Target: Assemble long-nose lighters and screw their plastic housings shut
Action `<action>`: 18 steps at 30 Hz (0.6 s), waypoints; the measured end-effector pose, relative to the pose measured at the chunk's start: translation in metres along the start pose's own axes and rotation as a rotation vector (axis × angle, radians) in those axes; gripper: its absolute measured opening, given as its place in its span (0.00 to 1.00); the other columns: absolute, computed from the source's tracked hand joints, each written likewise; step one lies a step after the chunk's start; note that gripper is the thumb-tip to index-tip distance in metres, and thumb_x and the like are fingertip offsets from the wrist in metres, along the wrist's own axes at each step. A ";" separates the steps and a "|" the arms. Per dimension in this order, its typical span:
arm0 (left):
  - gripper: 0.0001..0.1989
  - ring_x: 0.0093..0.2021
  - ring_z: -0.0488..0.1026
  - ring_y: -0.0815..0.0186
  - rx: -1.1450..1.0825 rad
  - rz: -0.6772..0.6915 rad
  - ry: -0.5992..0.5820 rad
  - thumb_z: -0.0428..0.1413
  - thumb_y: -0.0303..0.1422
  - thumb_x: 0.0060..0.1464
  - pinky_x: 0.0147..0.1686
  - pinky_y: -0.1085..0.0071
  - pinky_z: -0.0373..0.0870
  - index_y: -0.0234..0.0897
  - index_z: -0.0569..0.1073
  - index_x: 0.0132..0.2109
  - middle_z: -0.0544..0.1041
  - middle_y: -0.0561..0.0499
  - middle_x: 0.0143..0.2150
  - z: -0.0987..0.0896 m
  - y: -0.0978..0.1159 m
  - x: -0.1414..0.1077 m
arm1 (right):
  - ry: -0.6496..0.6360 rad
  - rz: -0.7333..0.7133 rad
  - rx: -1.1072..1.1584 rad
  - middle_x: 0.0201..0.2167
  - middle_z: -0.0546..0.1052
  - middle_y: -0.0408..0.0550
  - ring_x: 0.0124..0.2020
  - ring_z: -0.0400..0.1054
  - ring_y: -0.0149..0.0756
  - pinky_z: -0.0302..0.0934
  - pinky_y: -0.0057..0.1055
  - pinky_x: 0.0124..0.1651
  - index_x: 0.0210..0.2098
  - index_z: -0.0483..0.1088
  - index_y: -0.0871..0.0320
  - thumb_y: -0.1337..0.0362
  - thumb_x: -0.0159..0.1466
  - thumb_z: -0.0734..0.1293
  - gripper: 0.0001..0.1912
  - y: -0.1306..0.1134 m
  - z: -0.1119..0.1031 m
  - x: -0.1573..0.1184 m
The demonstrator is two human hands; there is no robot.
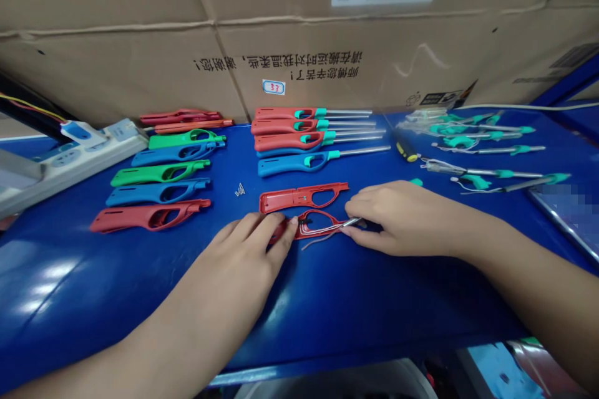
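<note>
Low in the middle of the table lies a red lighter casing half (319, 232), its open side up, with wires and a small dark part inside. My left hand (253, 246) grips its handle end, thumb and fingers closed and hiding that end. At the nozzle end, my right hand (397, 218) pinches a metal lighter tube (352, 222); the fingers cover most of it. A thin grey wire (319, 240) hangs over the casing's near edge. Just behind lies the matching red casing half (285, 199), inner side up.
Small screws (240, 189) lie left of the casing. Assembled lighters (290, 163) line the back, casings (154, 192) the left, and tube assemblies with teal parts (496, 173) the right. A yellow-black screwdriver (406, 148), a power strip (93, 162) and a cardboard box (163, 68) surround them.
</note>
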State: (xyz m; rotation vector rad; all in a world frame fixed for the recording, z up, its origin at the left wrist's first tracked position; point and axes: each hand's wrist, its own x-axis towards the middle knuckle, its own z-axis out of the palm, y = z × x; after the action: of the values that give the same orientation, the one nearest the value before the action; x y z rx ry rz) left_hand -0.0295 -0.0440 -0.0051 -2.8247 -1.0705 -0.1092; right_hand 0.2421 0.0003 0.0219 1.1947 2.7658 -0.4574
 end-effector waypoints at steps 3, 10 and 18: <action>0.22 0.46 0.75 0.51 -0.096 -0.012 -0.003 0.46 0.24 0.64 0.44 0.53 0.78 0.32 0.73 0.61 0.77 0.38 0.51 0.001 -0.006 0.006 | 0.011 0.000 -0.015 0.30 0.75 0.46 0.30 0.65 0.33 0.46 0.31 0.32 0.30 0.69 0.58 0.60 0.70 0.62 0.14 0.002 0.001 -0.001; 0.20 0.46 0.75 0.56 -0.233 -0.055 0.005 0.45 0.30 0.70 0.44 0.57 0.78 0.39 0.70 0.64 0.76 0.42 0.49 0.004 -0.008 0.010 | 0.002 0.033 -0.024 0.29 0.75 0.46 0.29 0.64 0.33 0.46 0.31 0.32 0.30 0.68 0.57 0.57 0.71 0.60 0.16 0.005 0.001 -0.003; 0.21 0.40 0.76 0.57 -0.339 -0.073 -0.029 0.41 0.34 0.72 0.40 0.59 0.77 0.38 0.79 0.53 0.77 0.43 0.44 -0.004 -0.011 0.022 | -0.032 0.050 0.038 0.31 0.74 0.46 0.30 0.65 0.34 0.49 0.32 0.33 0.30 0.67 0.57 0.55 0.72 0.59 0.17 0.006 -0.001 -0.005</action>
State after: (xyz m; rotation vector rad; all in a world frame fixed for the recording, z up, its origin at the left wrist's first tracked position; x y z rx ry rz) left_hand -0.0204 -0.0225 0.0026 -3.0898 -1.2697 -0.2834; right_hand 0.2493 0.0010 0.0224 1.2499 2.7054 -0.5220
